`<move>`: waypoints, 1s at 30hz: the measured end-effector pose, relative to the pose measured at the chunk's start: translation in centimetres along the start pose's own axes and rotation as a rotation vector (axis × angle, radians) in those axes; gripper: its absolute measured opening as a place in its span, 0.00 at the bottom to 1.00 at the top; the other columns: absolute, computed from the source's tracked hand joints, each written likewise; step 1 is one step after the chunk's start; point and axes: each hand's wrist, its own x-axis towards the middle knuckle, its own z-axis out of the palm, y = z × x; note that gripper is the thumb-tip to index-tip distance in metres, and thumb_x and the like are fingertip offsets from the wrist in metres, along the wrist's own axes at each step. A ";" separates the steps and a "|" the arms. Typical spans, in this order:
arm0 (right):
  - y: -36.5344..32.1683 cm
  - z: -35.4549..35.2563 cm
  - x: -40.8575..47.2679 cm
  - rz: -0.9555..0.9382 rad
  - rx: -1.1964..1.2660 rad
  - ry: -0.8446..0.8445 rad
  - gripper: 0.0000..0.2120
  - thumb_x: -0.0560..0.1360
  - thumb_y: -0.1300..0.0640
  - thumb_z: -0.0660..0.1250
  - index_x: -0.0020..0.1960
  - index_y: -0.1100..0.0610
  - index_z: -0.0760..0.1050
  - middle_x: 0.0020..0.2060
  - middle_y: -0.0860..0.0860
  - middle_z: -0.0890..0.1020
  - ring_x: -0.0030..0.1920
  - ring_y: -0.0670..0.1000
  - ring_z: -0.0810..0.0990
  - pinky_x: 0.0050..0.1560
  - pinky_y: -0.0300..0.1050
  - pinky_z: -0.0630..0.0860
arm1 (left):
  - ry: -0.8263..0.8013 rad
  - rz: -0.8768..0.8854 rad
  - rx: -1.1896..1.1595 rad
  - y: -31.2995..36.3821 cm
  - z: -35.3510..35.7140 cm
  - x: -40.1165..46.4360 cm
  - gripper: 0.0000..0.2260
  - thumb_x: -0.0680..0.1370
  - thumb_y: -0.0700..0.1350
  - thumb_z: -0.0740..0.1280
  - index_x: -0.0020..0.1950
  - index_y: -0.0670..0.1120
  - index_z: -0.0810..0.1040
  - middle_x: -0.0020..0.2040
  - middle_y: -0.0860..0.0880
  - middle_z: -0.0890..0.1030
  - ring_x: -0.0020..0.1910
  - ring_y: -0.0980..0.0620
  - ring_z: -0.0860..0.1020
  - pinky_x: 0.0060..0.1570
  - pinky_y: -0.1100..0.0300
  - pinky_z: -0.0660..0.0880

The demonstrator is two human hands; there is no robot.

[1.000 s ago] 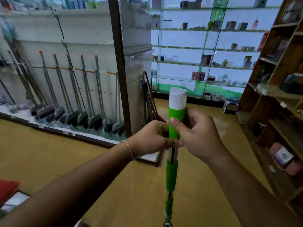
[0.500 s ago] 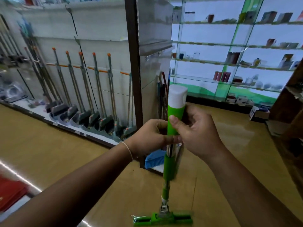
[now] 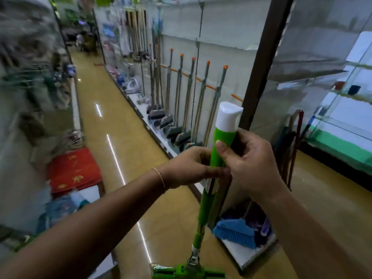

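Note:
A green mop handle (image 3: pixel 222 146) with a white cap stands upright in front of me, its metal shaft running down to a green mop head (image 3: pixel 187 273) on the floor. My left hand (image 3: pixel 189 168) grips the handle from the left, just below the green grip. From the right, my right hand (image 3: pixel 251 162) holds the same grip, thumb pressed on its front. Both hands touch each other around the shaft.
A row of brooms with orange-tipped poles (image 3: pixel 193 101) leans on the white shelf unit to the right. A blue brush (image 3: pixel 235 232) lies on the shelf's end base. Red mats (image 3: pixel 74 170) sit low left. The tan aisle floor (image 3: pixel 112 121) runs ahead. Glass shelves (image 3: pixel 350 93) stand far right.
The view has swung left, so the aisle shows now and the glass shelves slid to the right edge. Both hands keep the same hold on the mop handle.

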 end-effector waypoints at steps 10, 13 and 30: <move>4.4 5.6 11.7 -0.053 0.100 -0.262 0.09 0.75 0.55 0.69 0.53 0.45 0.76 0.48 0.46 0.83 0.52 0.43 0.83 0.51 0.47 0.83 | 0.226 -0.118 0.001 -2.8 -10.1 3.1 0.03 0.76 0.39 0.70 0.47 0.46 0.82 0.44 0.49 0.84 0.48 0.49 0.82 0.59 0.45 0.78; 5.4 7.3 14.9 -0.035 0.146 -0.307 0.10 0.75 0.55 0.69 0.54 0.45 0.76 0.48 0.44 0.83 0.51 0.41 0.82 0.51 0.42 0.82 | 0.269 -0.140 -0.013 -3.6 -13.1 4.0 0.03 0.76 0.39 0.70 0.47 0.46 0.82 0.45 0.47 0.84 0.49 0.47 0.82 0.58 0.46 0.78; 8.4 17.9 29.3 -0.254 0.420 -0.835 0.06 0.75 0.60 0.69 0.49 0.52 0.77 0.42 0.51 0.84 0.44 0.48 0.84 0.43 0.42 0.82 | 0.944 -0.266 -0.029 -6.2 -21.9 3.4 0.07 0.72 0.39 0.73 0.39 0.51 0.83 0.37 0.50 0.85 0.40 0.54 0.83 0.46 0.55 0.80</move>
